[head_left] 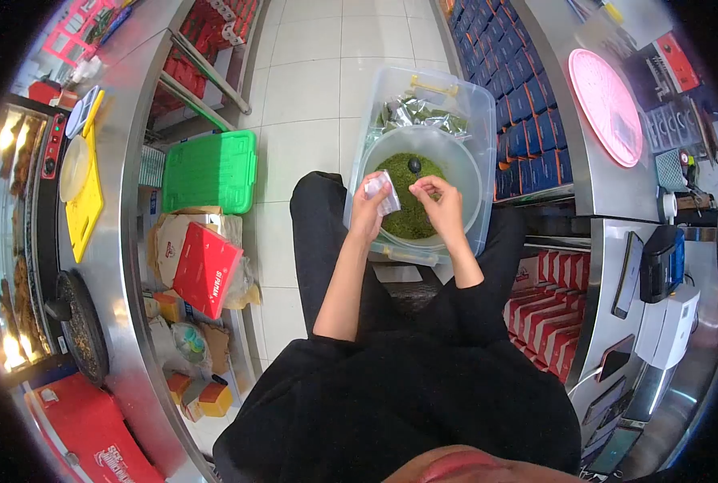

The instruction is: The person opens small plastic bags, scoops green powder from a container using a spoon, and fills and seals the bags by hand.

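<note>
Over a round translucent tub (475, 173) of chopped green stuff (411, 221), both my hands are at work. My left hand (364, 213) is closed around what looks like a small stack of clear plastic bags (384, 191). In a pinch, my right hand (443, 211) holds a small black spoon (414, 165), its bowl pointing away from me above the green contents. The tub stands inside a larger clear plastic bin (367, 121) between my knees. Behind the tub, in the same bin, lie filled clear packets (423, 113) with green contents.
A green lidded crate (210, 171) and a red box (207, 270) are on my left by the steel counter (133, 266). Shelves of dark blue boxes (528, 97) and red-and-white boxes (548, 310) line my right. A pink round tray (604, 109) lies on the right counter.
</note>
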A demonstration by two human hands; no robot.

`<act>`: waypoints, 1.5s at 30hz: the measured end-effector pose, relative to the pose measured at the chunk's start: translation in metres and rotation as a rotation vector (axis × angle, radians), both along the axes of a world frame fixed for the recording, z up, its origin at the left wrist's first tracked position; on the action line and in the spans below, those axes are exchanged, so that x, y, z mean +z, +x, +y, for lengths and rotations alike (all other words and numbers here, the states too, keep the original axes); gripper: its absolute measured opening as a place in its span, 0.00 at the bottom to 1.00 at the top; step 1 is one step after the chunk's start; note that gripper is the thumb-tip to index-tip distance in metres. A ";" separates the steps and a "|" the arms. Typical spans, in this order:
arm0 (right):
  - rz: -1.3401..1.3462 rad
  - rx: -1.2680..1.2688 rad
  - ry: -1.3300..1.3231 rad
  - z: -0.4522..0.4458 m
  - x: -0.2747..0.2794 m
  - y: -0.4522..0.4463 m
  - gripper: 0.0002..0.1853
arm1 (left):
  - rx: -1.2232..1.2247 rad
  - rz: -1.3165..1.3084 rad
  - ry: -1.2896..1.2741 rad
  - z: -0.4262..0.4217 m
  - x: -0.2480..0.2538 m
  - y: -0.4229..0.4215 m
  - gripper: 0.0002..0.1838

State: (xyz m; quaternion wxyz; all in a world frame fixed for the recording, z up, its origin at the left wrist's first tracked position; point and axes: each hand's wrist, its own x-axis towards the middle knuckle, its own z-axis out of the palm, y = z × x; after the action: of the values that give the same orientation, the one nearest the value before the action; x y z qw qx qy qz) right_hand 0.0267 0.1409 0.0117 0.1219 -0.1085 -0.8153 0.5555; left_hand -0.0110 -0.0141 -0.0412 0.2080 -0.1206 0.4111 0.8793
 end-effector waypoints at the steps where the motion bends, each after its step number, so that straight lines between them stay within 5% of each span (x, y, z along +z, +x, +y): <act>1: -0.044 0.007 -0.018 0.001 0.004 0.001 0.10 | -0.006 0.038 -0.004 0.000 -0.001 0.001 0.16; 6: -0.067 0.105 -0.030 -0.006 -0.014 0.010 0.10 | -0.124 0.112 0.009 0.009 0.004 0.010 0.16; 9: -0.238 0.101 -0.430 0.005 -0.030 0.011 0.05 | -0.147 0.030 0.111 0.011 0.000 0.011 0.14; 14: -0.225 0.070 -0.544 0.012 -0.023 0.014 0.05 | -0.115 0.003 0.075 0.006 -0.010 0.007 0.11; 19: -0.010 -0.022 0.094 -0.002 -0.018 0.019 0.07 | -0.121 0.232 -0.158 0.020 -0.002 0.017 0.09; 22: 0.067 -0.130 0.160 0.009 -0.025 0.017 0.06 | -0.150 0.294 -0.249 0.013 -0.009 0.014 0.13; 24: 0.038 -0.130 0.029 0.016 -0.026 0.017 0.06 | -0.059 0.218 -0.230 0.010 -0.006 0.013 0.14; 26: 0.021 -0.130 -0.458 0.020 0.001 0.018 0.06 | -0.070 0.206 -0.173 0.005 -0.007 0.010 0.17; 28: 0.037 -0.123 -0.476 0.026 0.000 0.020 0.06 | -0.275 0.063 0.045 0.003 0.021 0.006 0.22; 30: 0.017 -0.144 -0.542 0.026 0.001 0.025 0.07 | -0.358 0.143 -0.023 0.013 0.012 0.014 0.20; 35: -0.008 -0.242 -0.286 0.033 -0.011 0.042 0.12 | -0.326 0.259 -0.293 0.011 0.008 0.018 0.09; 38: 0.326 -0.436 0.593 0.018 0.004 0.043 0.12 | -0.198 0.474 -0.222 0.023 -0.011 0.017 0.07; 41: -0.005 -0.077 0.007 0.003 -0.004 0.044 0.11 | -0.115 0.571 -0.455 0.024 0.003 0.028 0.08; 43: -0.041 -0.023 -0.080 0.009 -0.020 0.046 0.09 | -0.117 0.703 -0.831 0.027 0.014 0.038 0.09; 45: -0.085 0.036 -0.264 0.018 -0.027 0.043 0.05 | -0.117 0.684 -0.822 0.024 0.017 0.039 0.10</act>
State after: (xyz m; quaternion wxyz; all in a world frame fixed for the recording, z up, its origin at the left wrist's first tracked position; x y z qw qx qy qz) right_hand 0.0701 0.1593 -0.0153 0.0621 -0.1324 -0.7414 0.6549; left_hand 0.0283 0.0104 -0.0246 0.0464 0.1244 0.7718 0.6218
